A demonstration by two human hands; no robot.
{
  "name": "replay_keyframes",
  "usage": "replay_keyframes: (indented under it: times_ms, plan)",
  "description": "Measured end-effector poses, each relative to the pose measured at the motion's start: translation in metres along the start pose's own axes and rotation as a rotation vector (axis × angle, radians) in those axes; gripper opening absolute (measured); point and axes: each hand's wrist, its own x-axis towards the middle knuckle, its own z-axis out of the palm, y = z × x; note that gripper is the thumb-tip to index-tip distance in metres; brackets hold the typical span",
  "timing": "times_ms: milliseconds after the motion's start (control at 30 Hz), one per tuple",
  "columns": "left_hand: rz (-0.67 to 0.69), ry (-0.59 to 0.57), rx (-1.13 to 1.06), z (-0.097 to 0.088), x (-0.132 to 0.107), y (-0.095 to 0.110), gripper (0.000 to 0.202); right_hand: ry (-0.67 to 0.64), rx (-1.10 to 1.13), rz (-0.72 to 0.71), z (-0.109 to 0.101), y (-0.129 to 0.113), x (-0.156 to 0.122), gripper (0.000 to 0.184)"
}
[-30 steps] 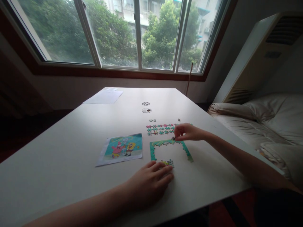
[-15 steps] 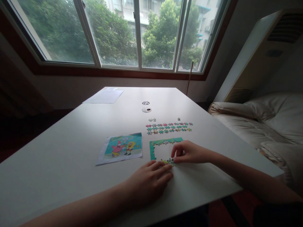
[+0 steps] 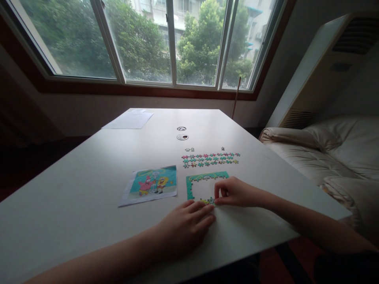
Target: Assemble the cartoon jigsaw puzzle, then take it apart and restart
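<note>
A partly built jigsaw frame (image 3: 197, 182) with a teal border lies on the white table (image 3: 89, 177). My right hand (image 3: 233, 192) rests on its right side, fingers pinched on a small puzzle piece at the frame's bottom edge (image 3: 211, 200). My left hand (image 3: 185, 227) lies flat on the table just below that edge, fingers stretched toward the bottom pieces. Loose puzzle pieces (image 3: 211, 159) sit in rows beyond the frame. A cartoon reference picture (image 3: 149, 189) lies to the frame's left.
A sheet of paper (image 3: 128, 120) lies at the table's far left. Two round cable grommets (image 3: 182, 133) sit mid-table. A cream sofa (image 3: 325, 154) stands to the right. Large windows run along the far wall, with a thin stick (image 3: 235, 98) leaning there.
My right hand came back from the frame's upper right corner near the loose pieces to the frame's bottom edge, beside my left fingers. My left hand stayed put.
</note>
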Motion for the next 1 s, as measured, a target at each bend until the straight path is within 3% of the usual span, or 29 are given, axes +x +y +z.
replay_keyframes:
  times_ms: [200, 300, 433, 1000]
  plan:
    - [0.052, 0.014, 0.127, -0.007, -0.001, 0.006, 0.025, -0.020, -0.093, -0.038, -0.035, 0.018, -0.004, 0.025]
    - [0.055, 0.040, 0.197, -0.007, -0.001, 0.015, 0.025, -0.051, -0.172, -0.027, -0.050, 0.032, -0.012, 0.050]
    - [0.015, 0.063, 0.222, -0.002, 0.001, 0.024, 0.023, -0.117, -0.218, 0.017, -0.052, 0.039, -0.017, 0.079]
    - [-0.147, 0.000, 0.243, 0.007, 0.002, 0.025, 0.023, -0.059, -0.322, 0.013, -0.041, 0.037, -0.011, 0.081]
